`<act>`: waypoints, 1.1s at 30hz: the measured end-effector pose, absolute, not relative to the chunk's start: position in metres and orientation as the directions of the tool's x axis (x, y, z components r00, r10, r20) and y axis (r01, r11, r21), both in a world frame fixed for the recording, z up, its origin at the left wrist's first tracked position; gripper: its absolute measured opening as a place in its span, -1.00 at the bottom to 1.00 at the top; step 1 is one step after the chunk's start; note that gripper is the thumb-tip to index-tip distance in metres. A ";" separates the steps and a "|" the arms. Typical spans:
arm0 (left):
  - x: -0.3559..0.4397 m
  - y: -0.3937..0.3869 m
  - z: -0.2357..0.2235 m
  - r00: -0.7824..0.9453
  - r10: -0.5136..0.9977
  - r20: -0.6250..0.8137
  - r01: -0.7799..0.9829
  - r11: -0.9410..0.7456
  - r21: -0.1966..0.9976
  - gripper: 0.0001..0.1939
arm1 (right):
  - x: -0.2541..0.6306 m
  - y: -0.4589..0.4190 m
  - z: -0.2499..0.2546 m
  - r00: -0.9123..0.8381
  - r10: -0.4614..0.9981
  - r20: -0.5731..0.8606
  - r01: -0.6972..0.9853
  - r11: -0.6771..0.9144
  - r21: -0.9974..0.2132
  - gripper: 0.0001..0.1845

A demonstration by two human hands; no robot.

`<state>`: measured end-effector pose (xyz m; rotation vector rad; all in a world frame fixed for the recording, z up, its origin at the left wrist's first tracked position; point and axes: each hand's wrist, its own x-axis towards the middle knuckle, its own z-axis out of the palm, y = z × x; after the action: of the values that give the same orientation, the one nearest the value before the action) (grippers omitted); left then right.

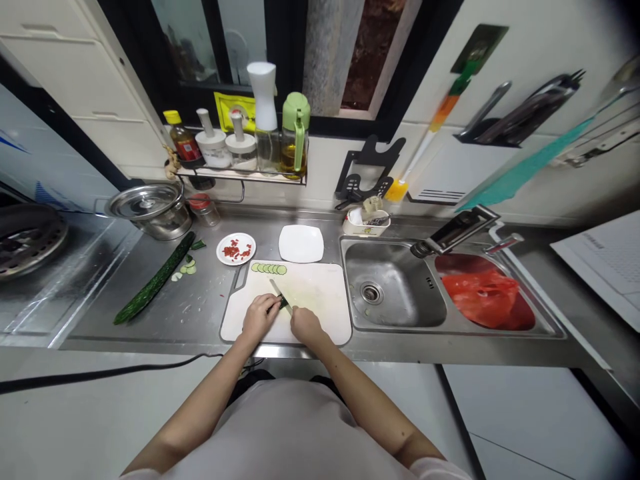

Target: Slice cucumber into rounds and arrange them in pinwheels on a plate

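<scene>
My right hand point(306, 326) is closed round the handle of a small knife point(276, 288), whose blade points up and left over the white cutting board point(320, 287). Fingers of my left hand point(261, 315) press down on a short dark-green piece of cucumber point(283, 302), with the blade right against it. Most of that piece is hidden by the hand and the knife. Along the board's upper left lies a row of thin cucumber slices point(269, 269), overlapping one another.
A long cucumber point(155, 279) lies on the counter at left, near pale scraps point(188, 268). Behind the board stand a plate of red bits point(236, 249) and a white plate point(301, 244). The sink point(400, 313) is at right; a lidded steel pot point(167, 217) stands far left.
</scene>
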<state>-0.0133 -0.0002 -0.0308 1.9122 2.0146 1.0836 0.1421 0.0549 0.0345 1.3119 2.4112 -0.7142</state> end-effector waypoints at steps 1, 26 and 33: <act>-0.013 0.000 -0.031 -0.169 0.919 0.355 0.804 -0.079 0.589 -0.78 | 0.142 0.055 0.034 -0.534 0.696 -0.480 0.845 0.452 -0.285 -0.69; -0.009 -0.001 -0.030 -0.164 0.900 0.404 0.842 -0.085 0.532 -0.78 | 0.156 0.043 0.042 -0.501 0.711 -0.494 0.865 0.420 -0.273 -0.69; -0.005 -0.001 -0.023 -0.157 0.907 0.391 0.873 -0.058 0.484 -0.77 | 0.175 0.038 0.041 -0.476 0.715 -0.512 0.879 0.402 -0.256 -0.70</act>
<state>-0.0053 -0.0013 -0.0230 2.0050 2.1205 1.0164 0.1747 0.0380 0.0413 1.3843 2.3428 -0.7197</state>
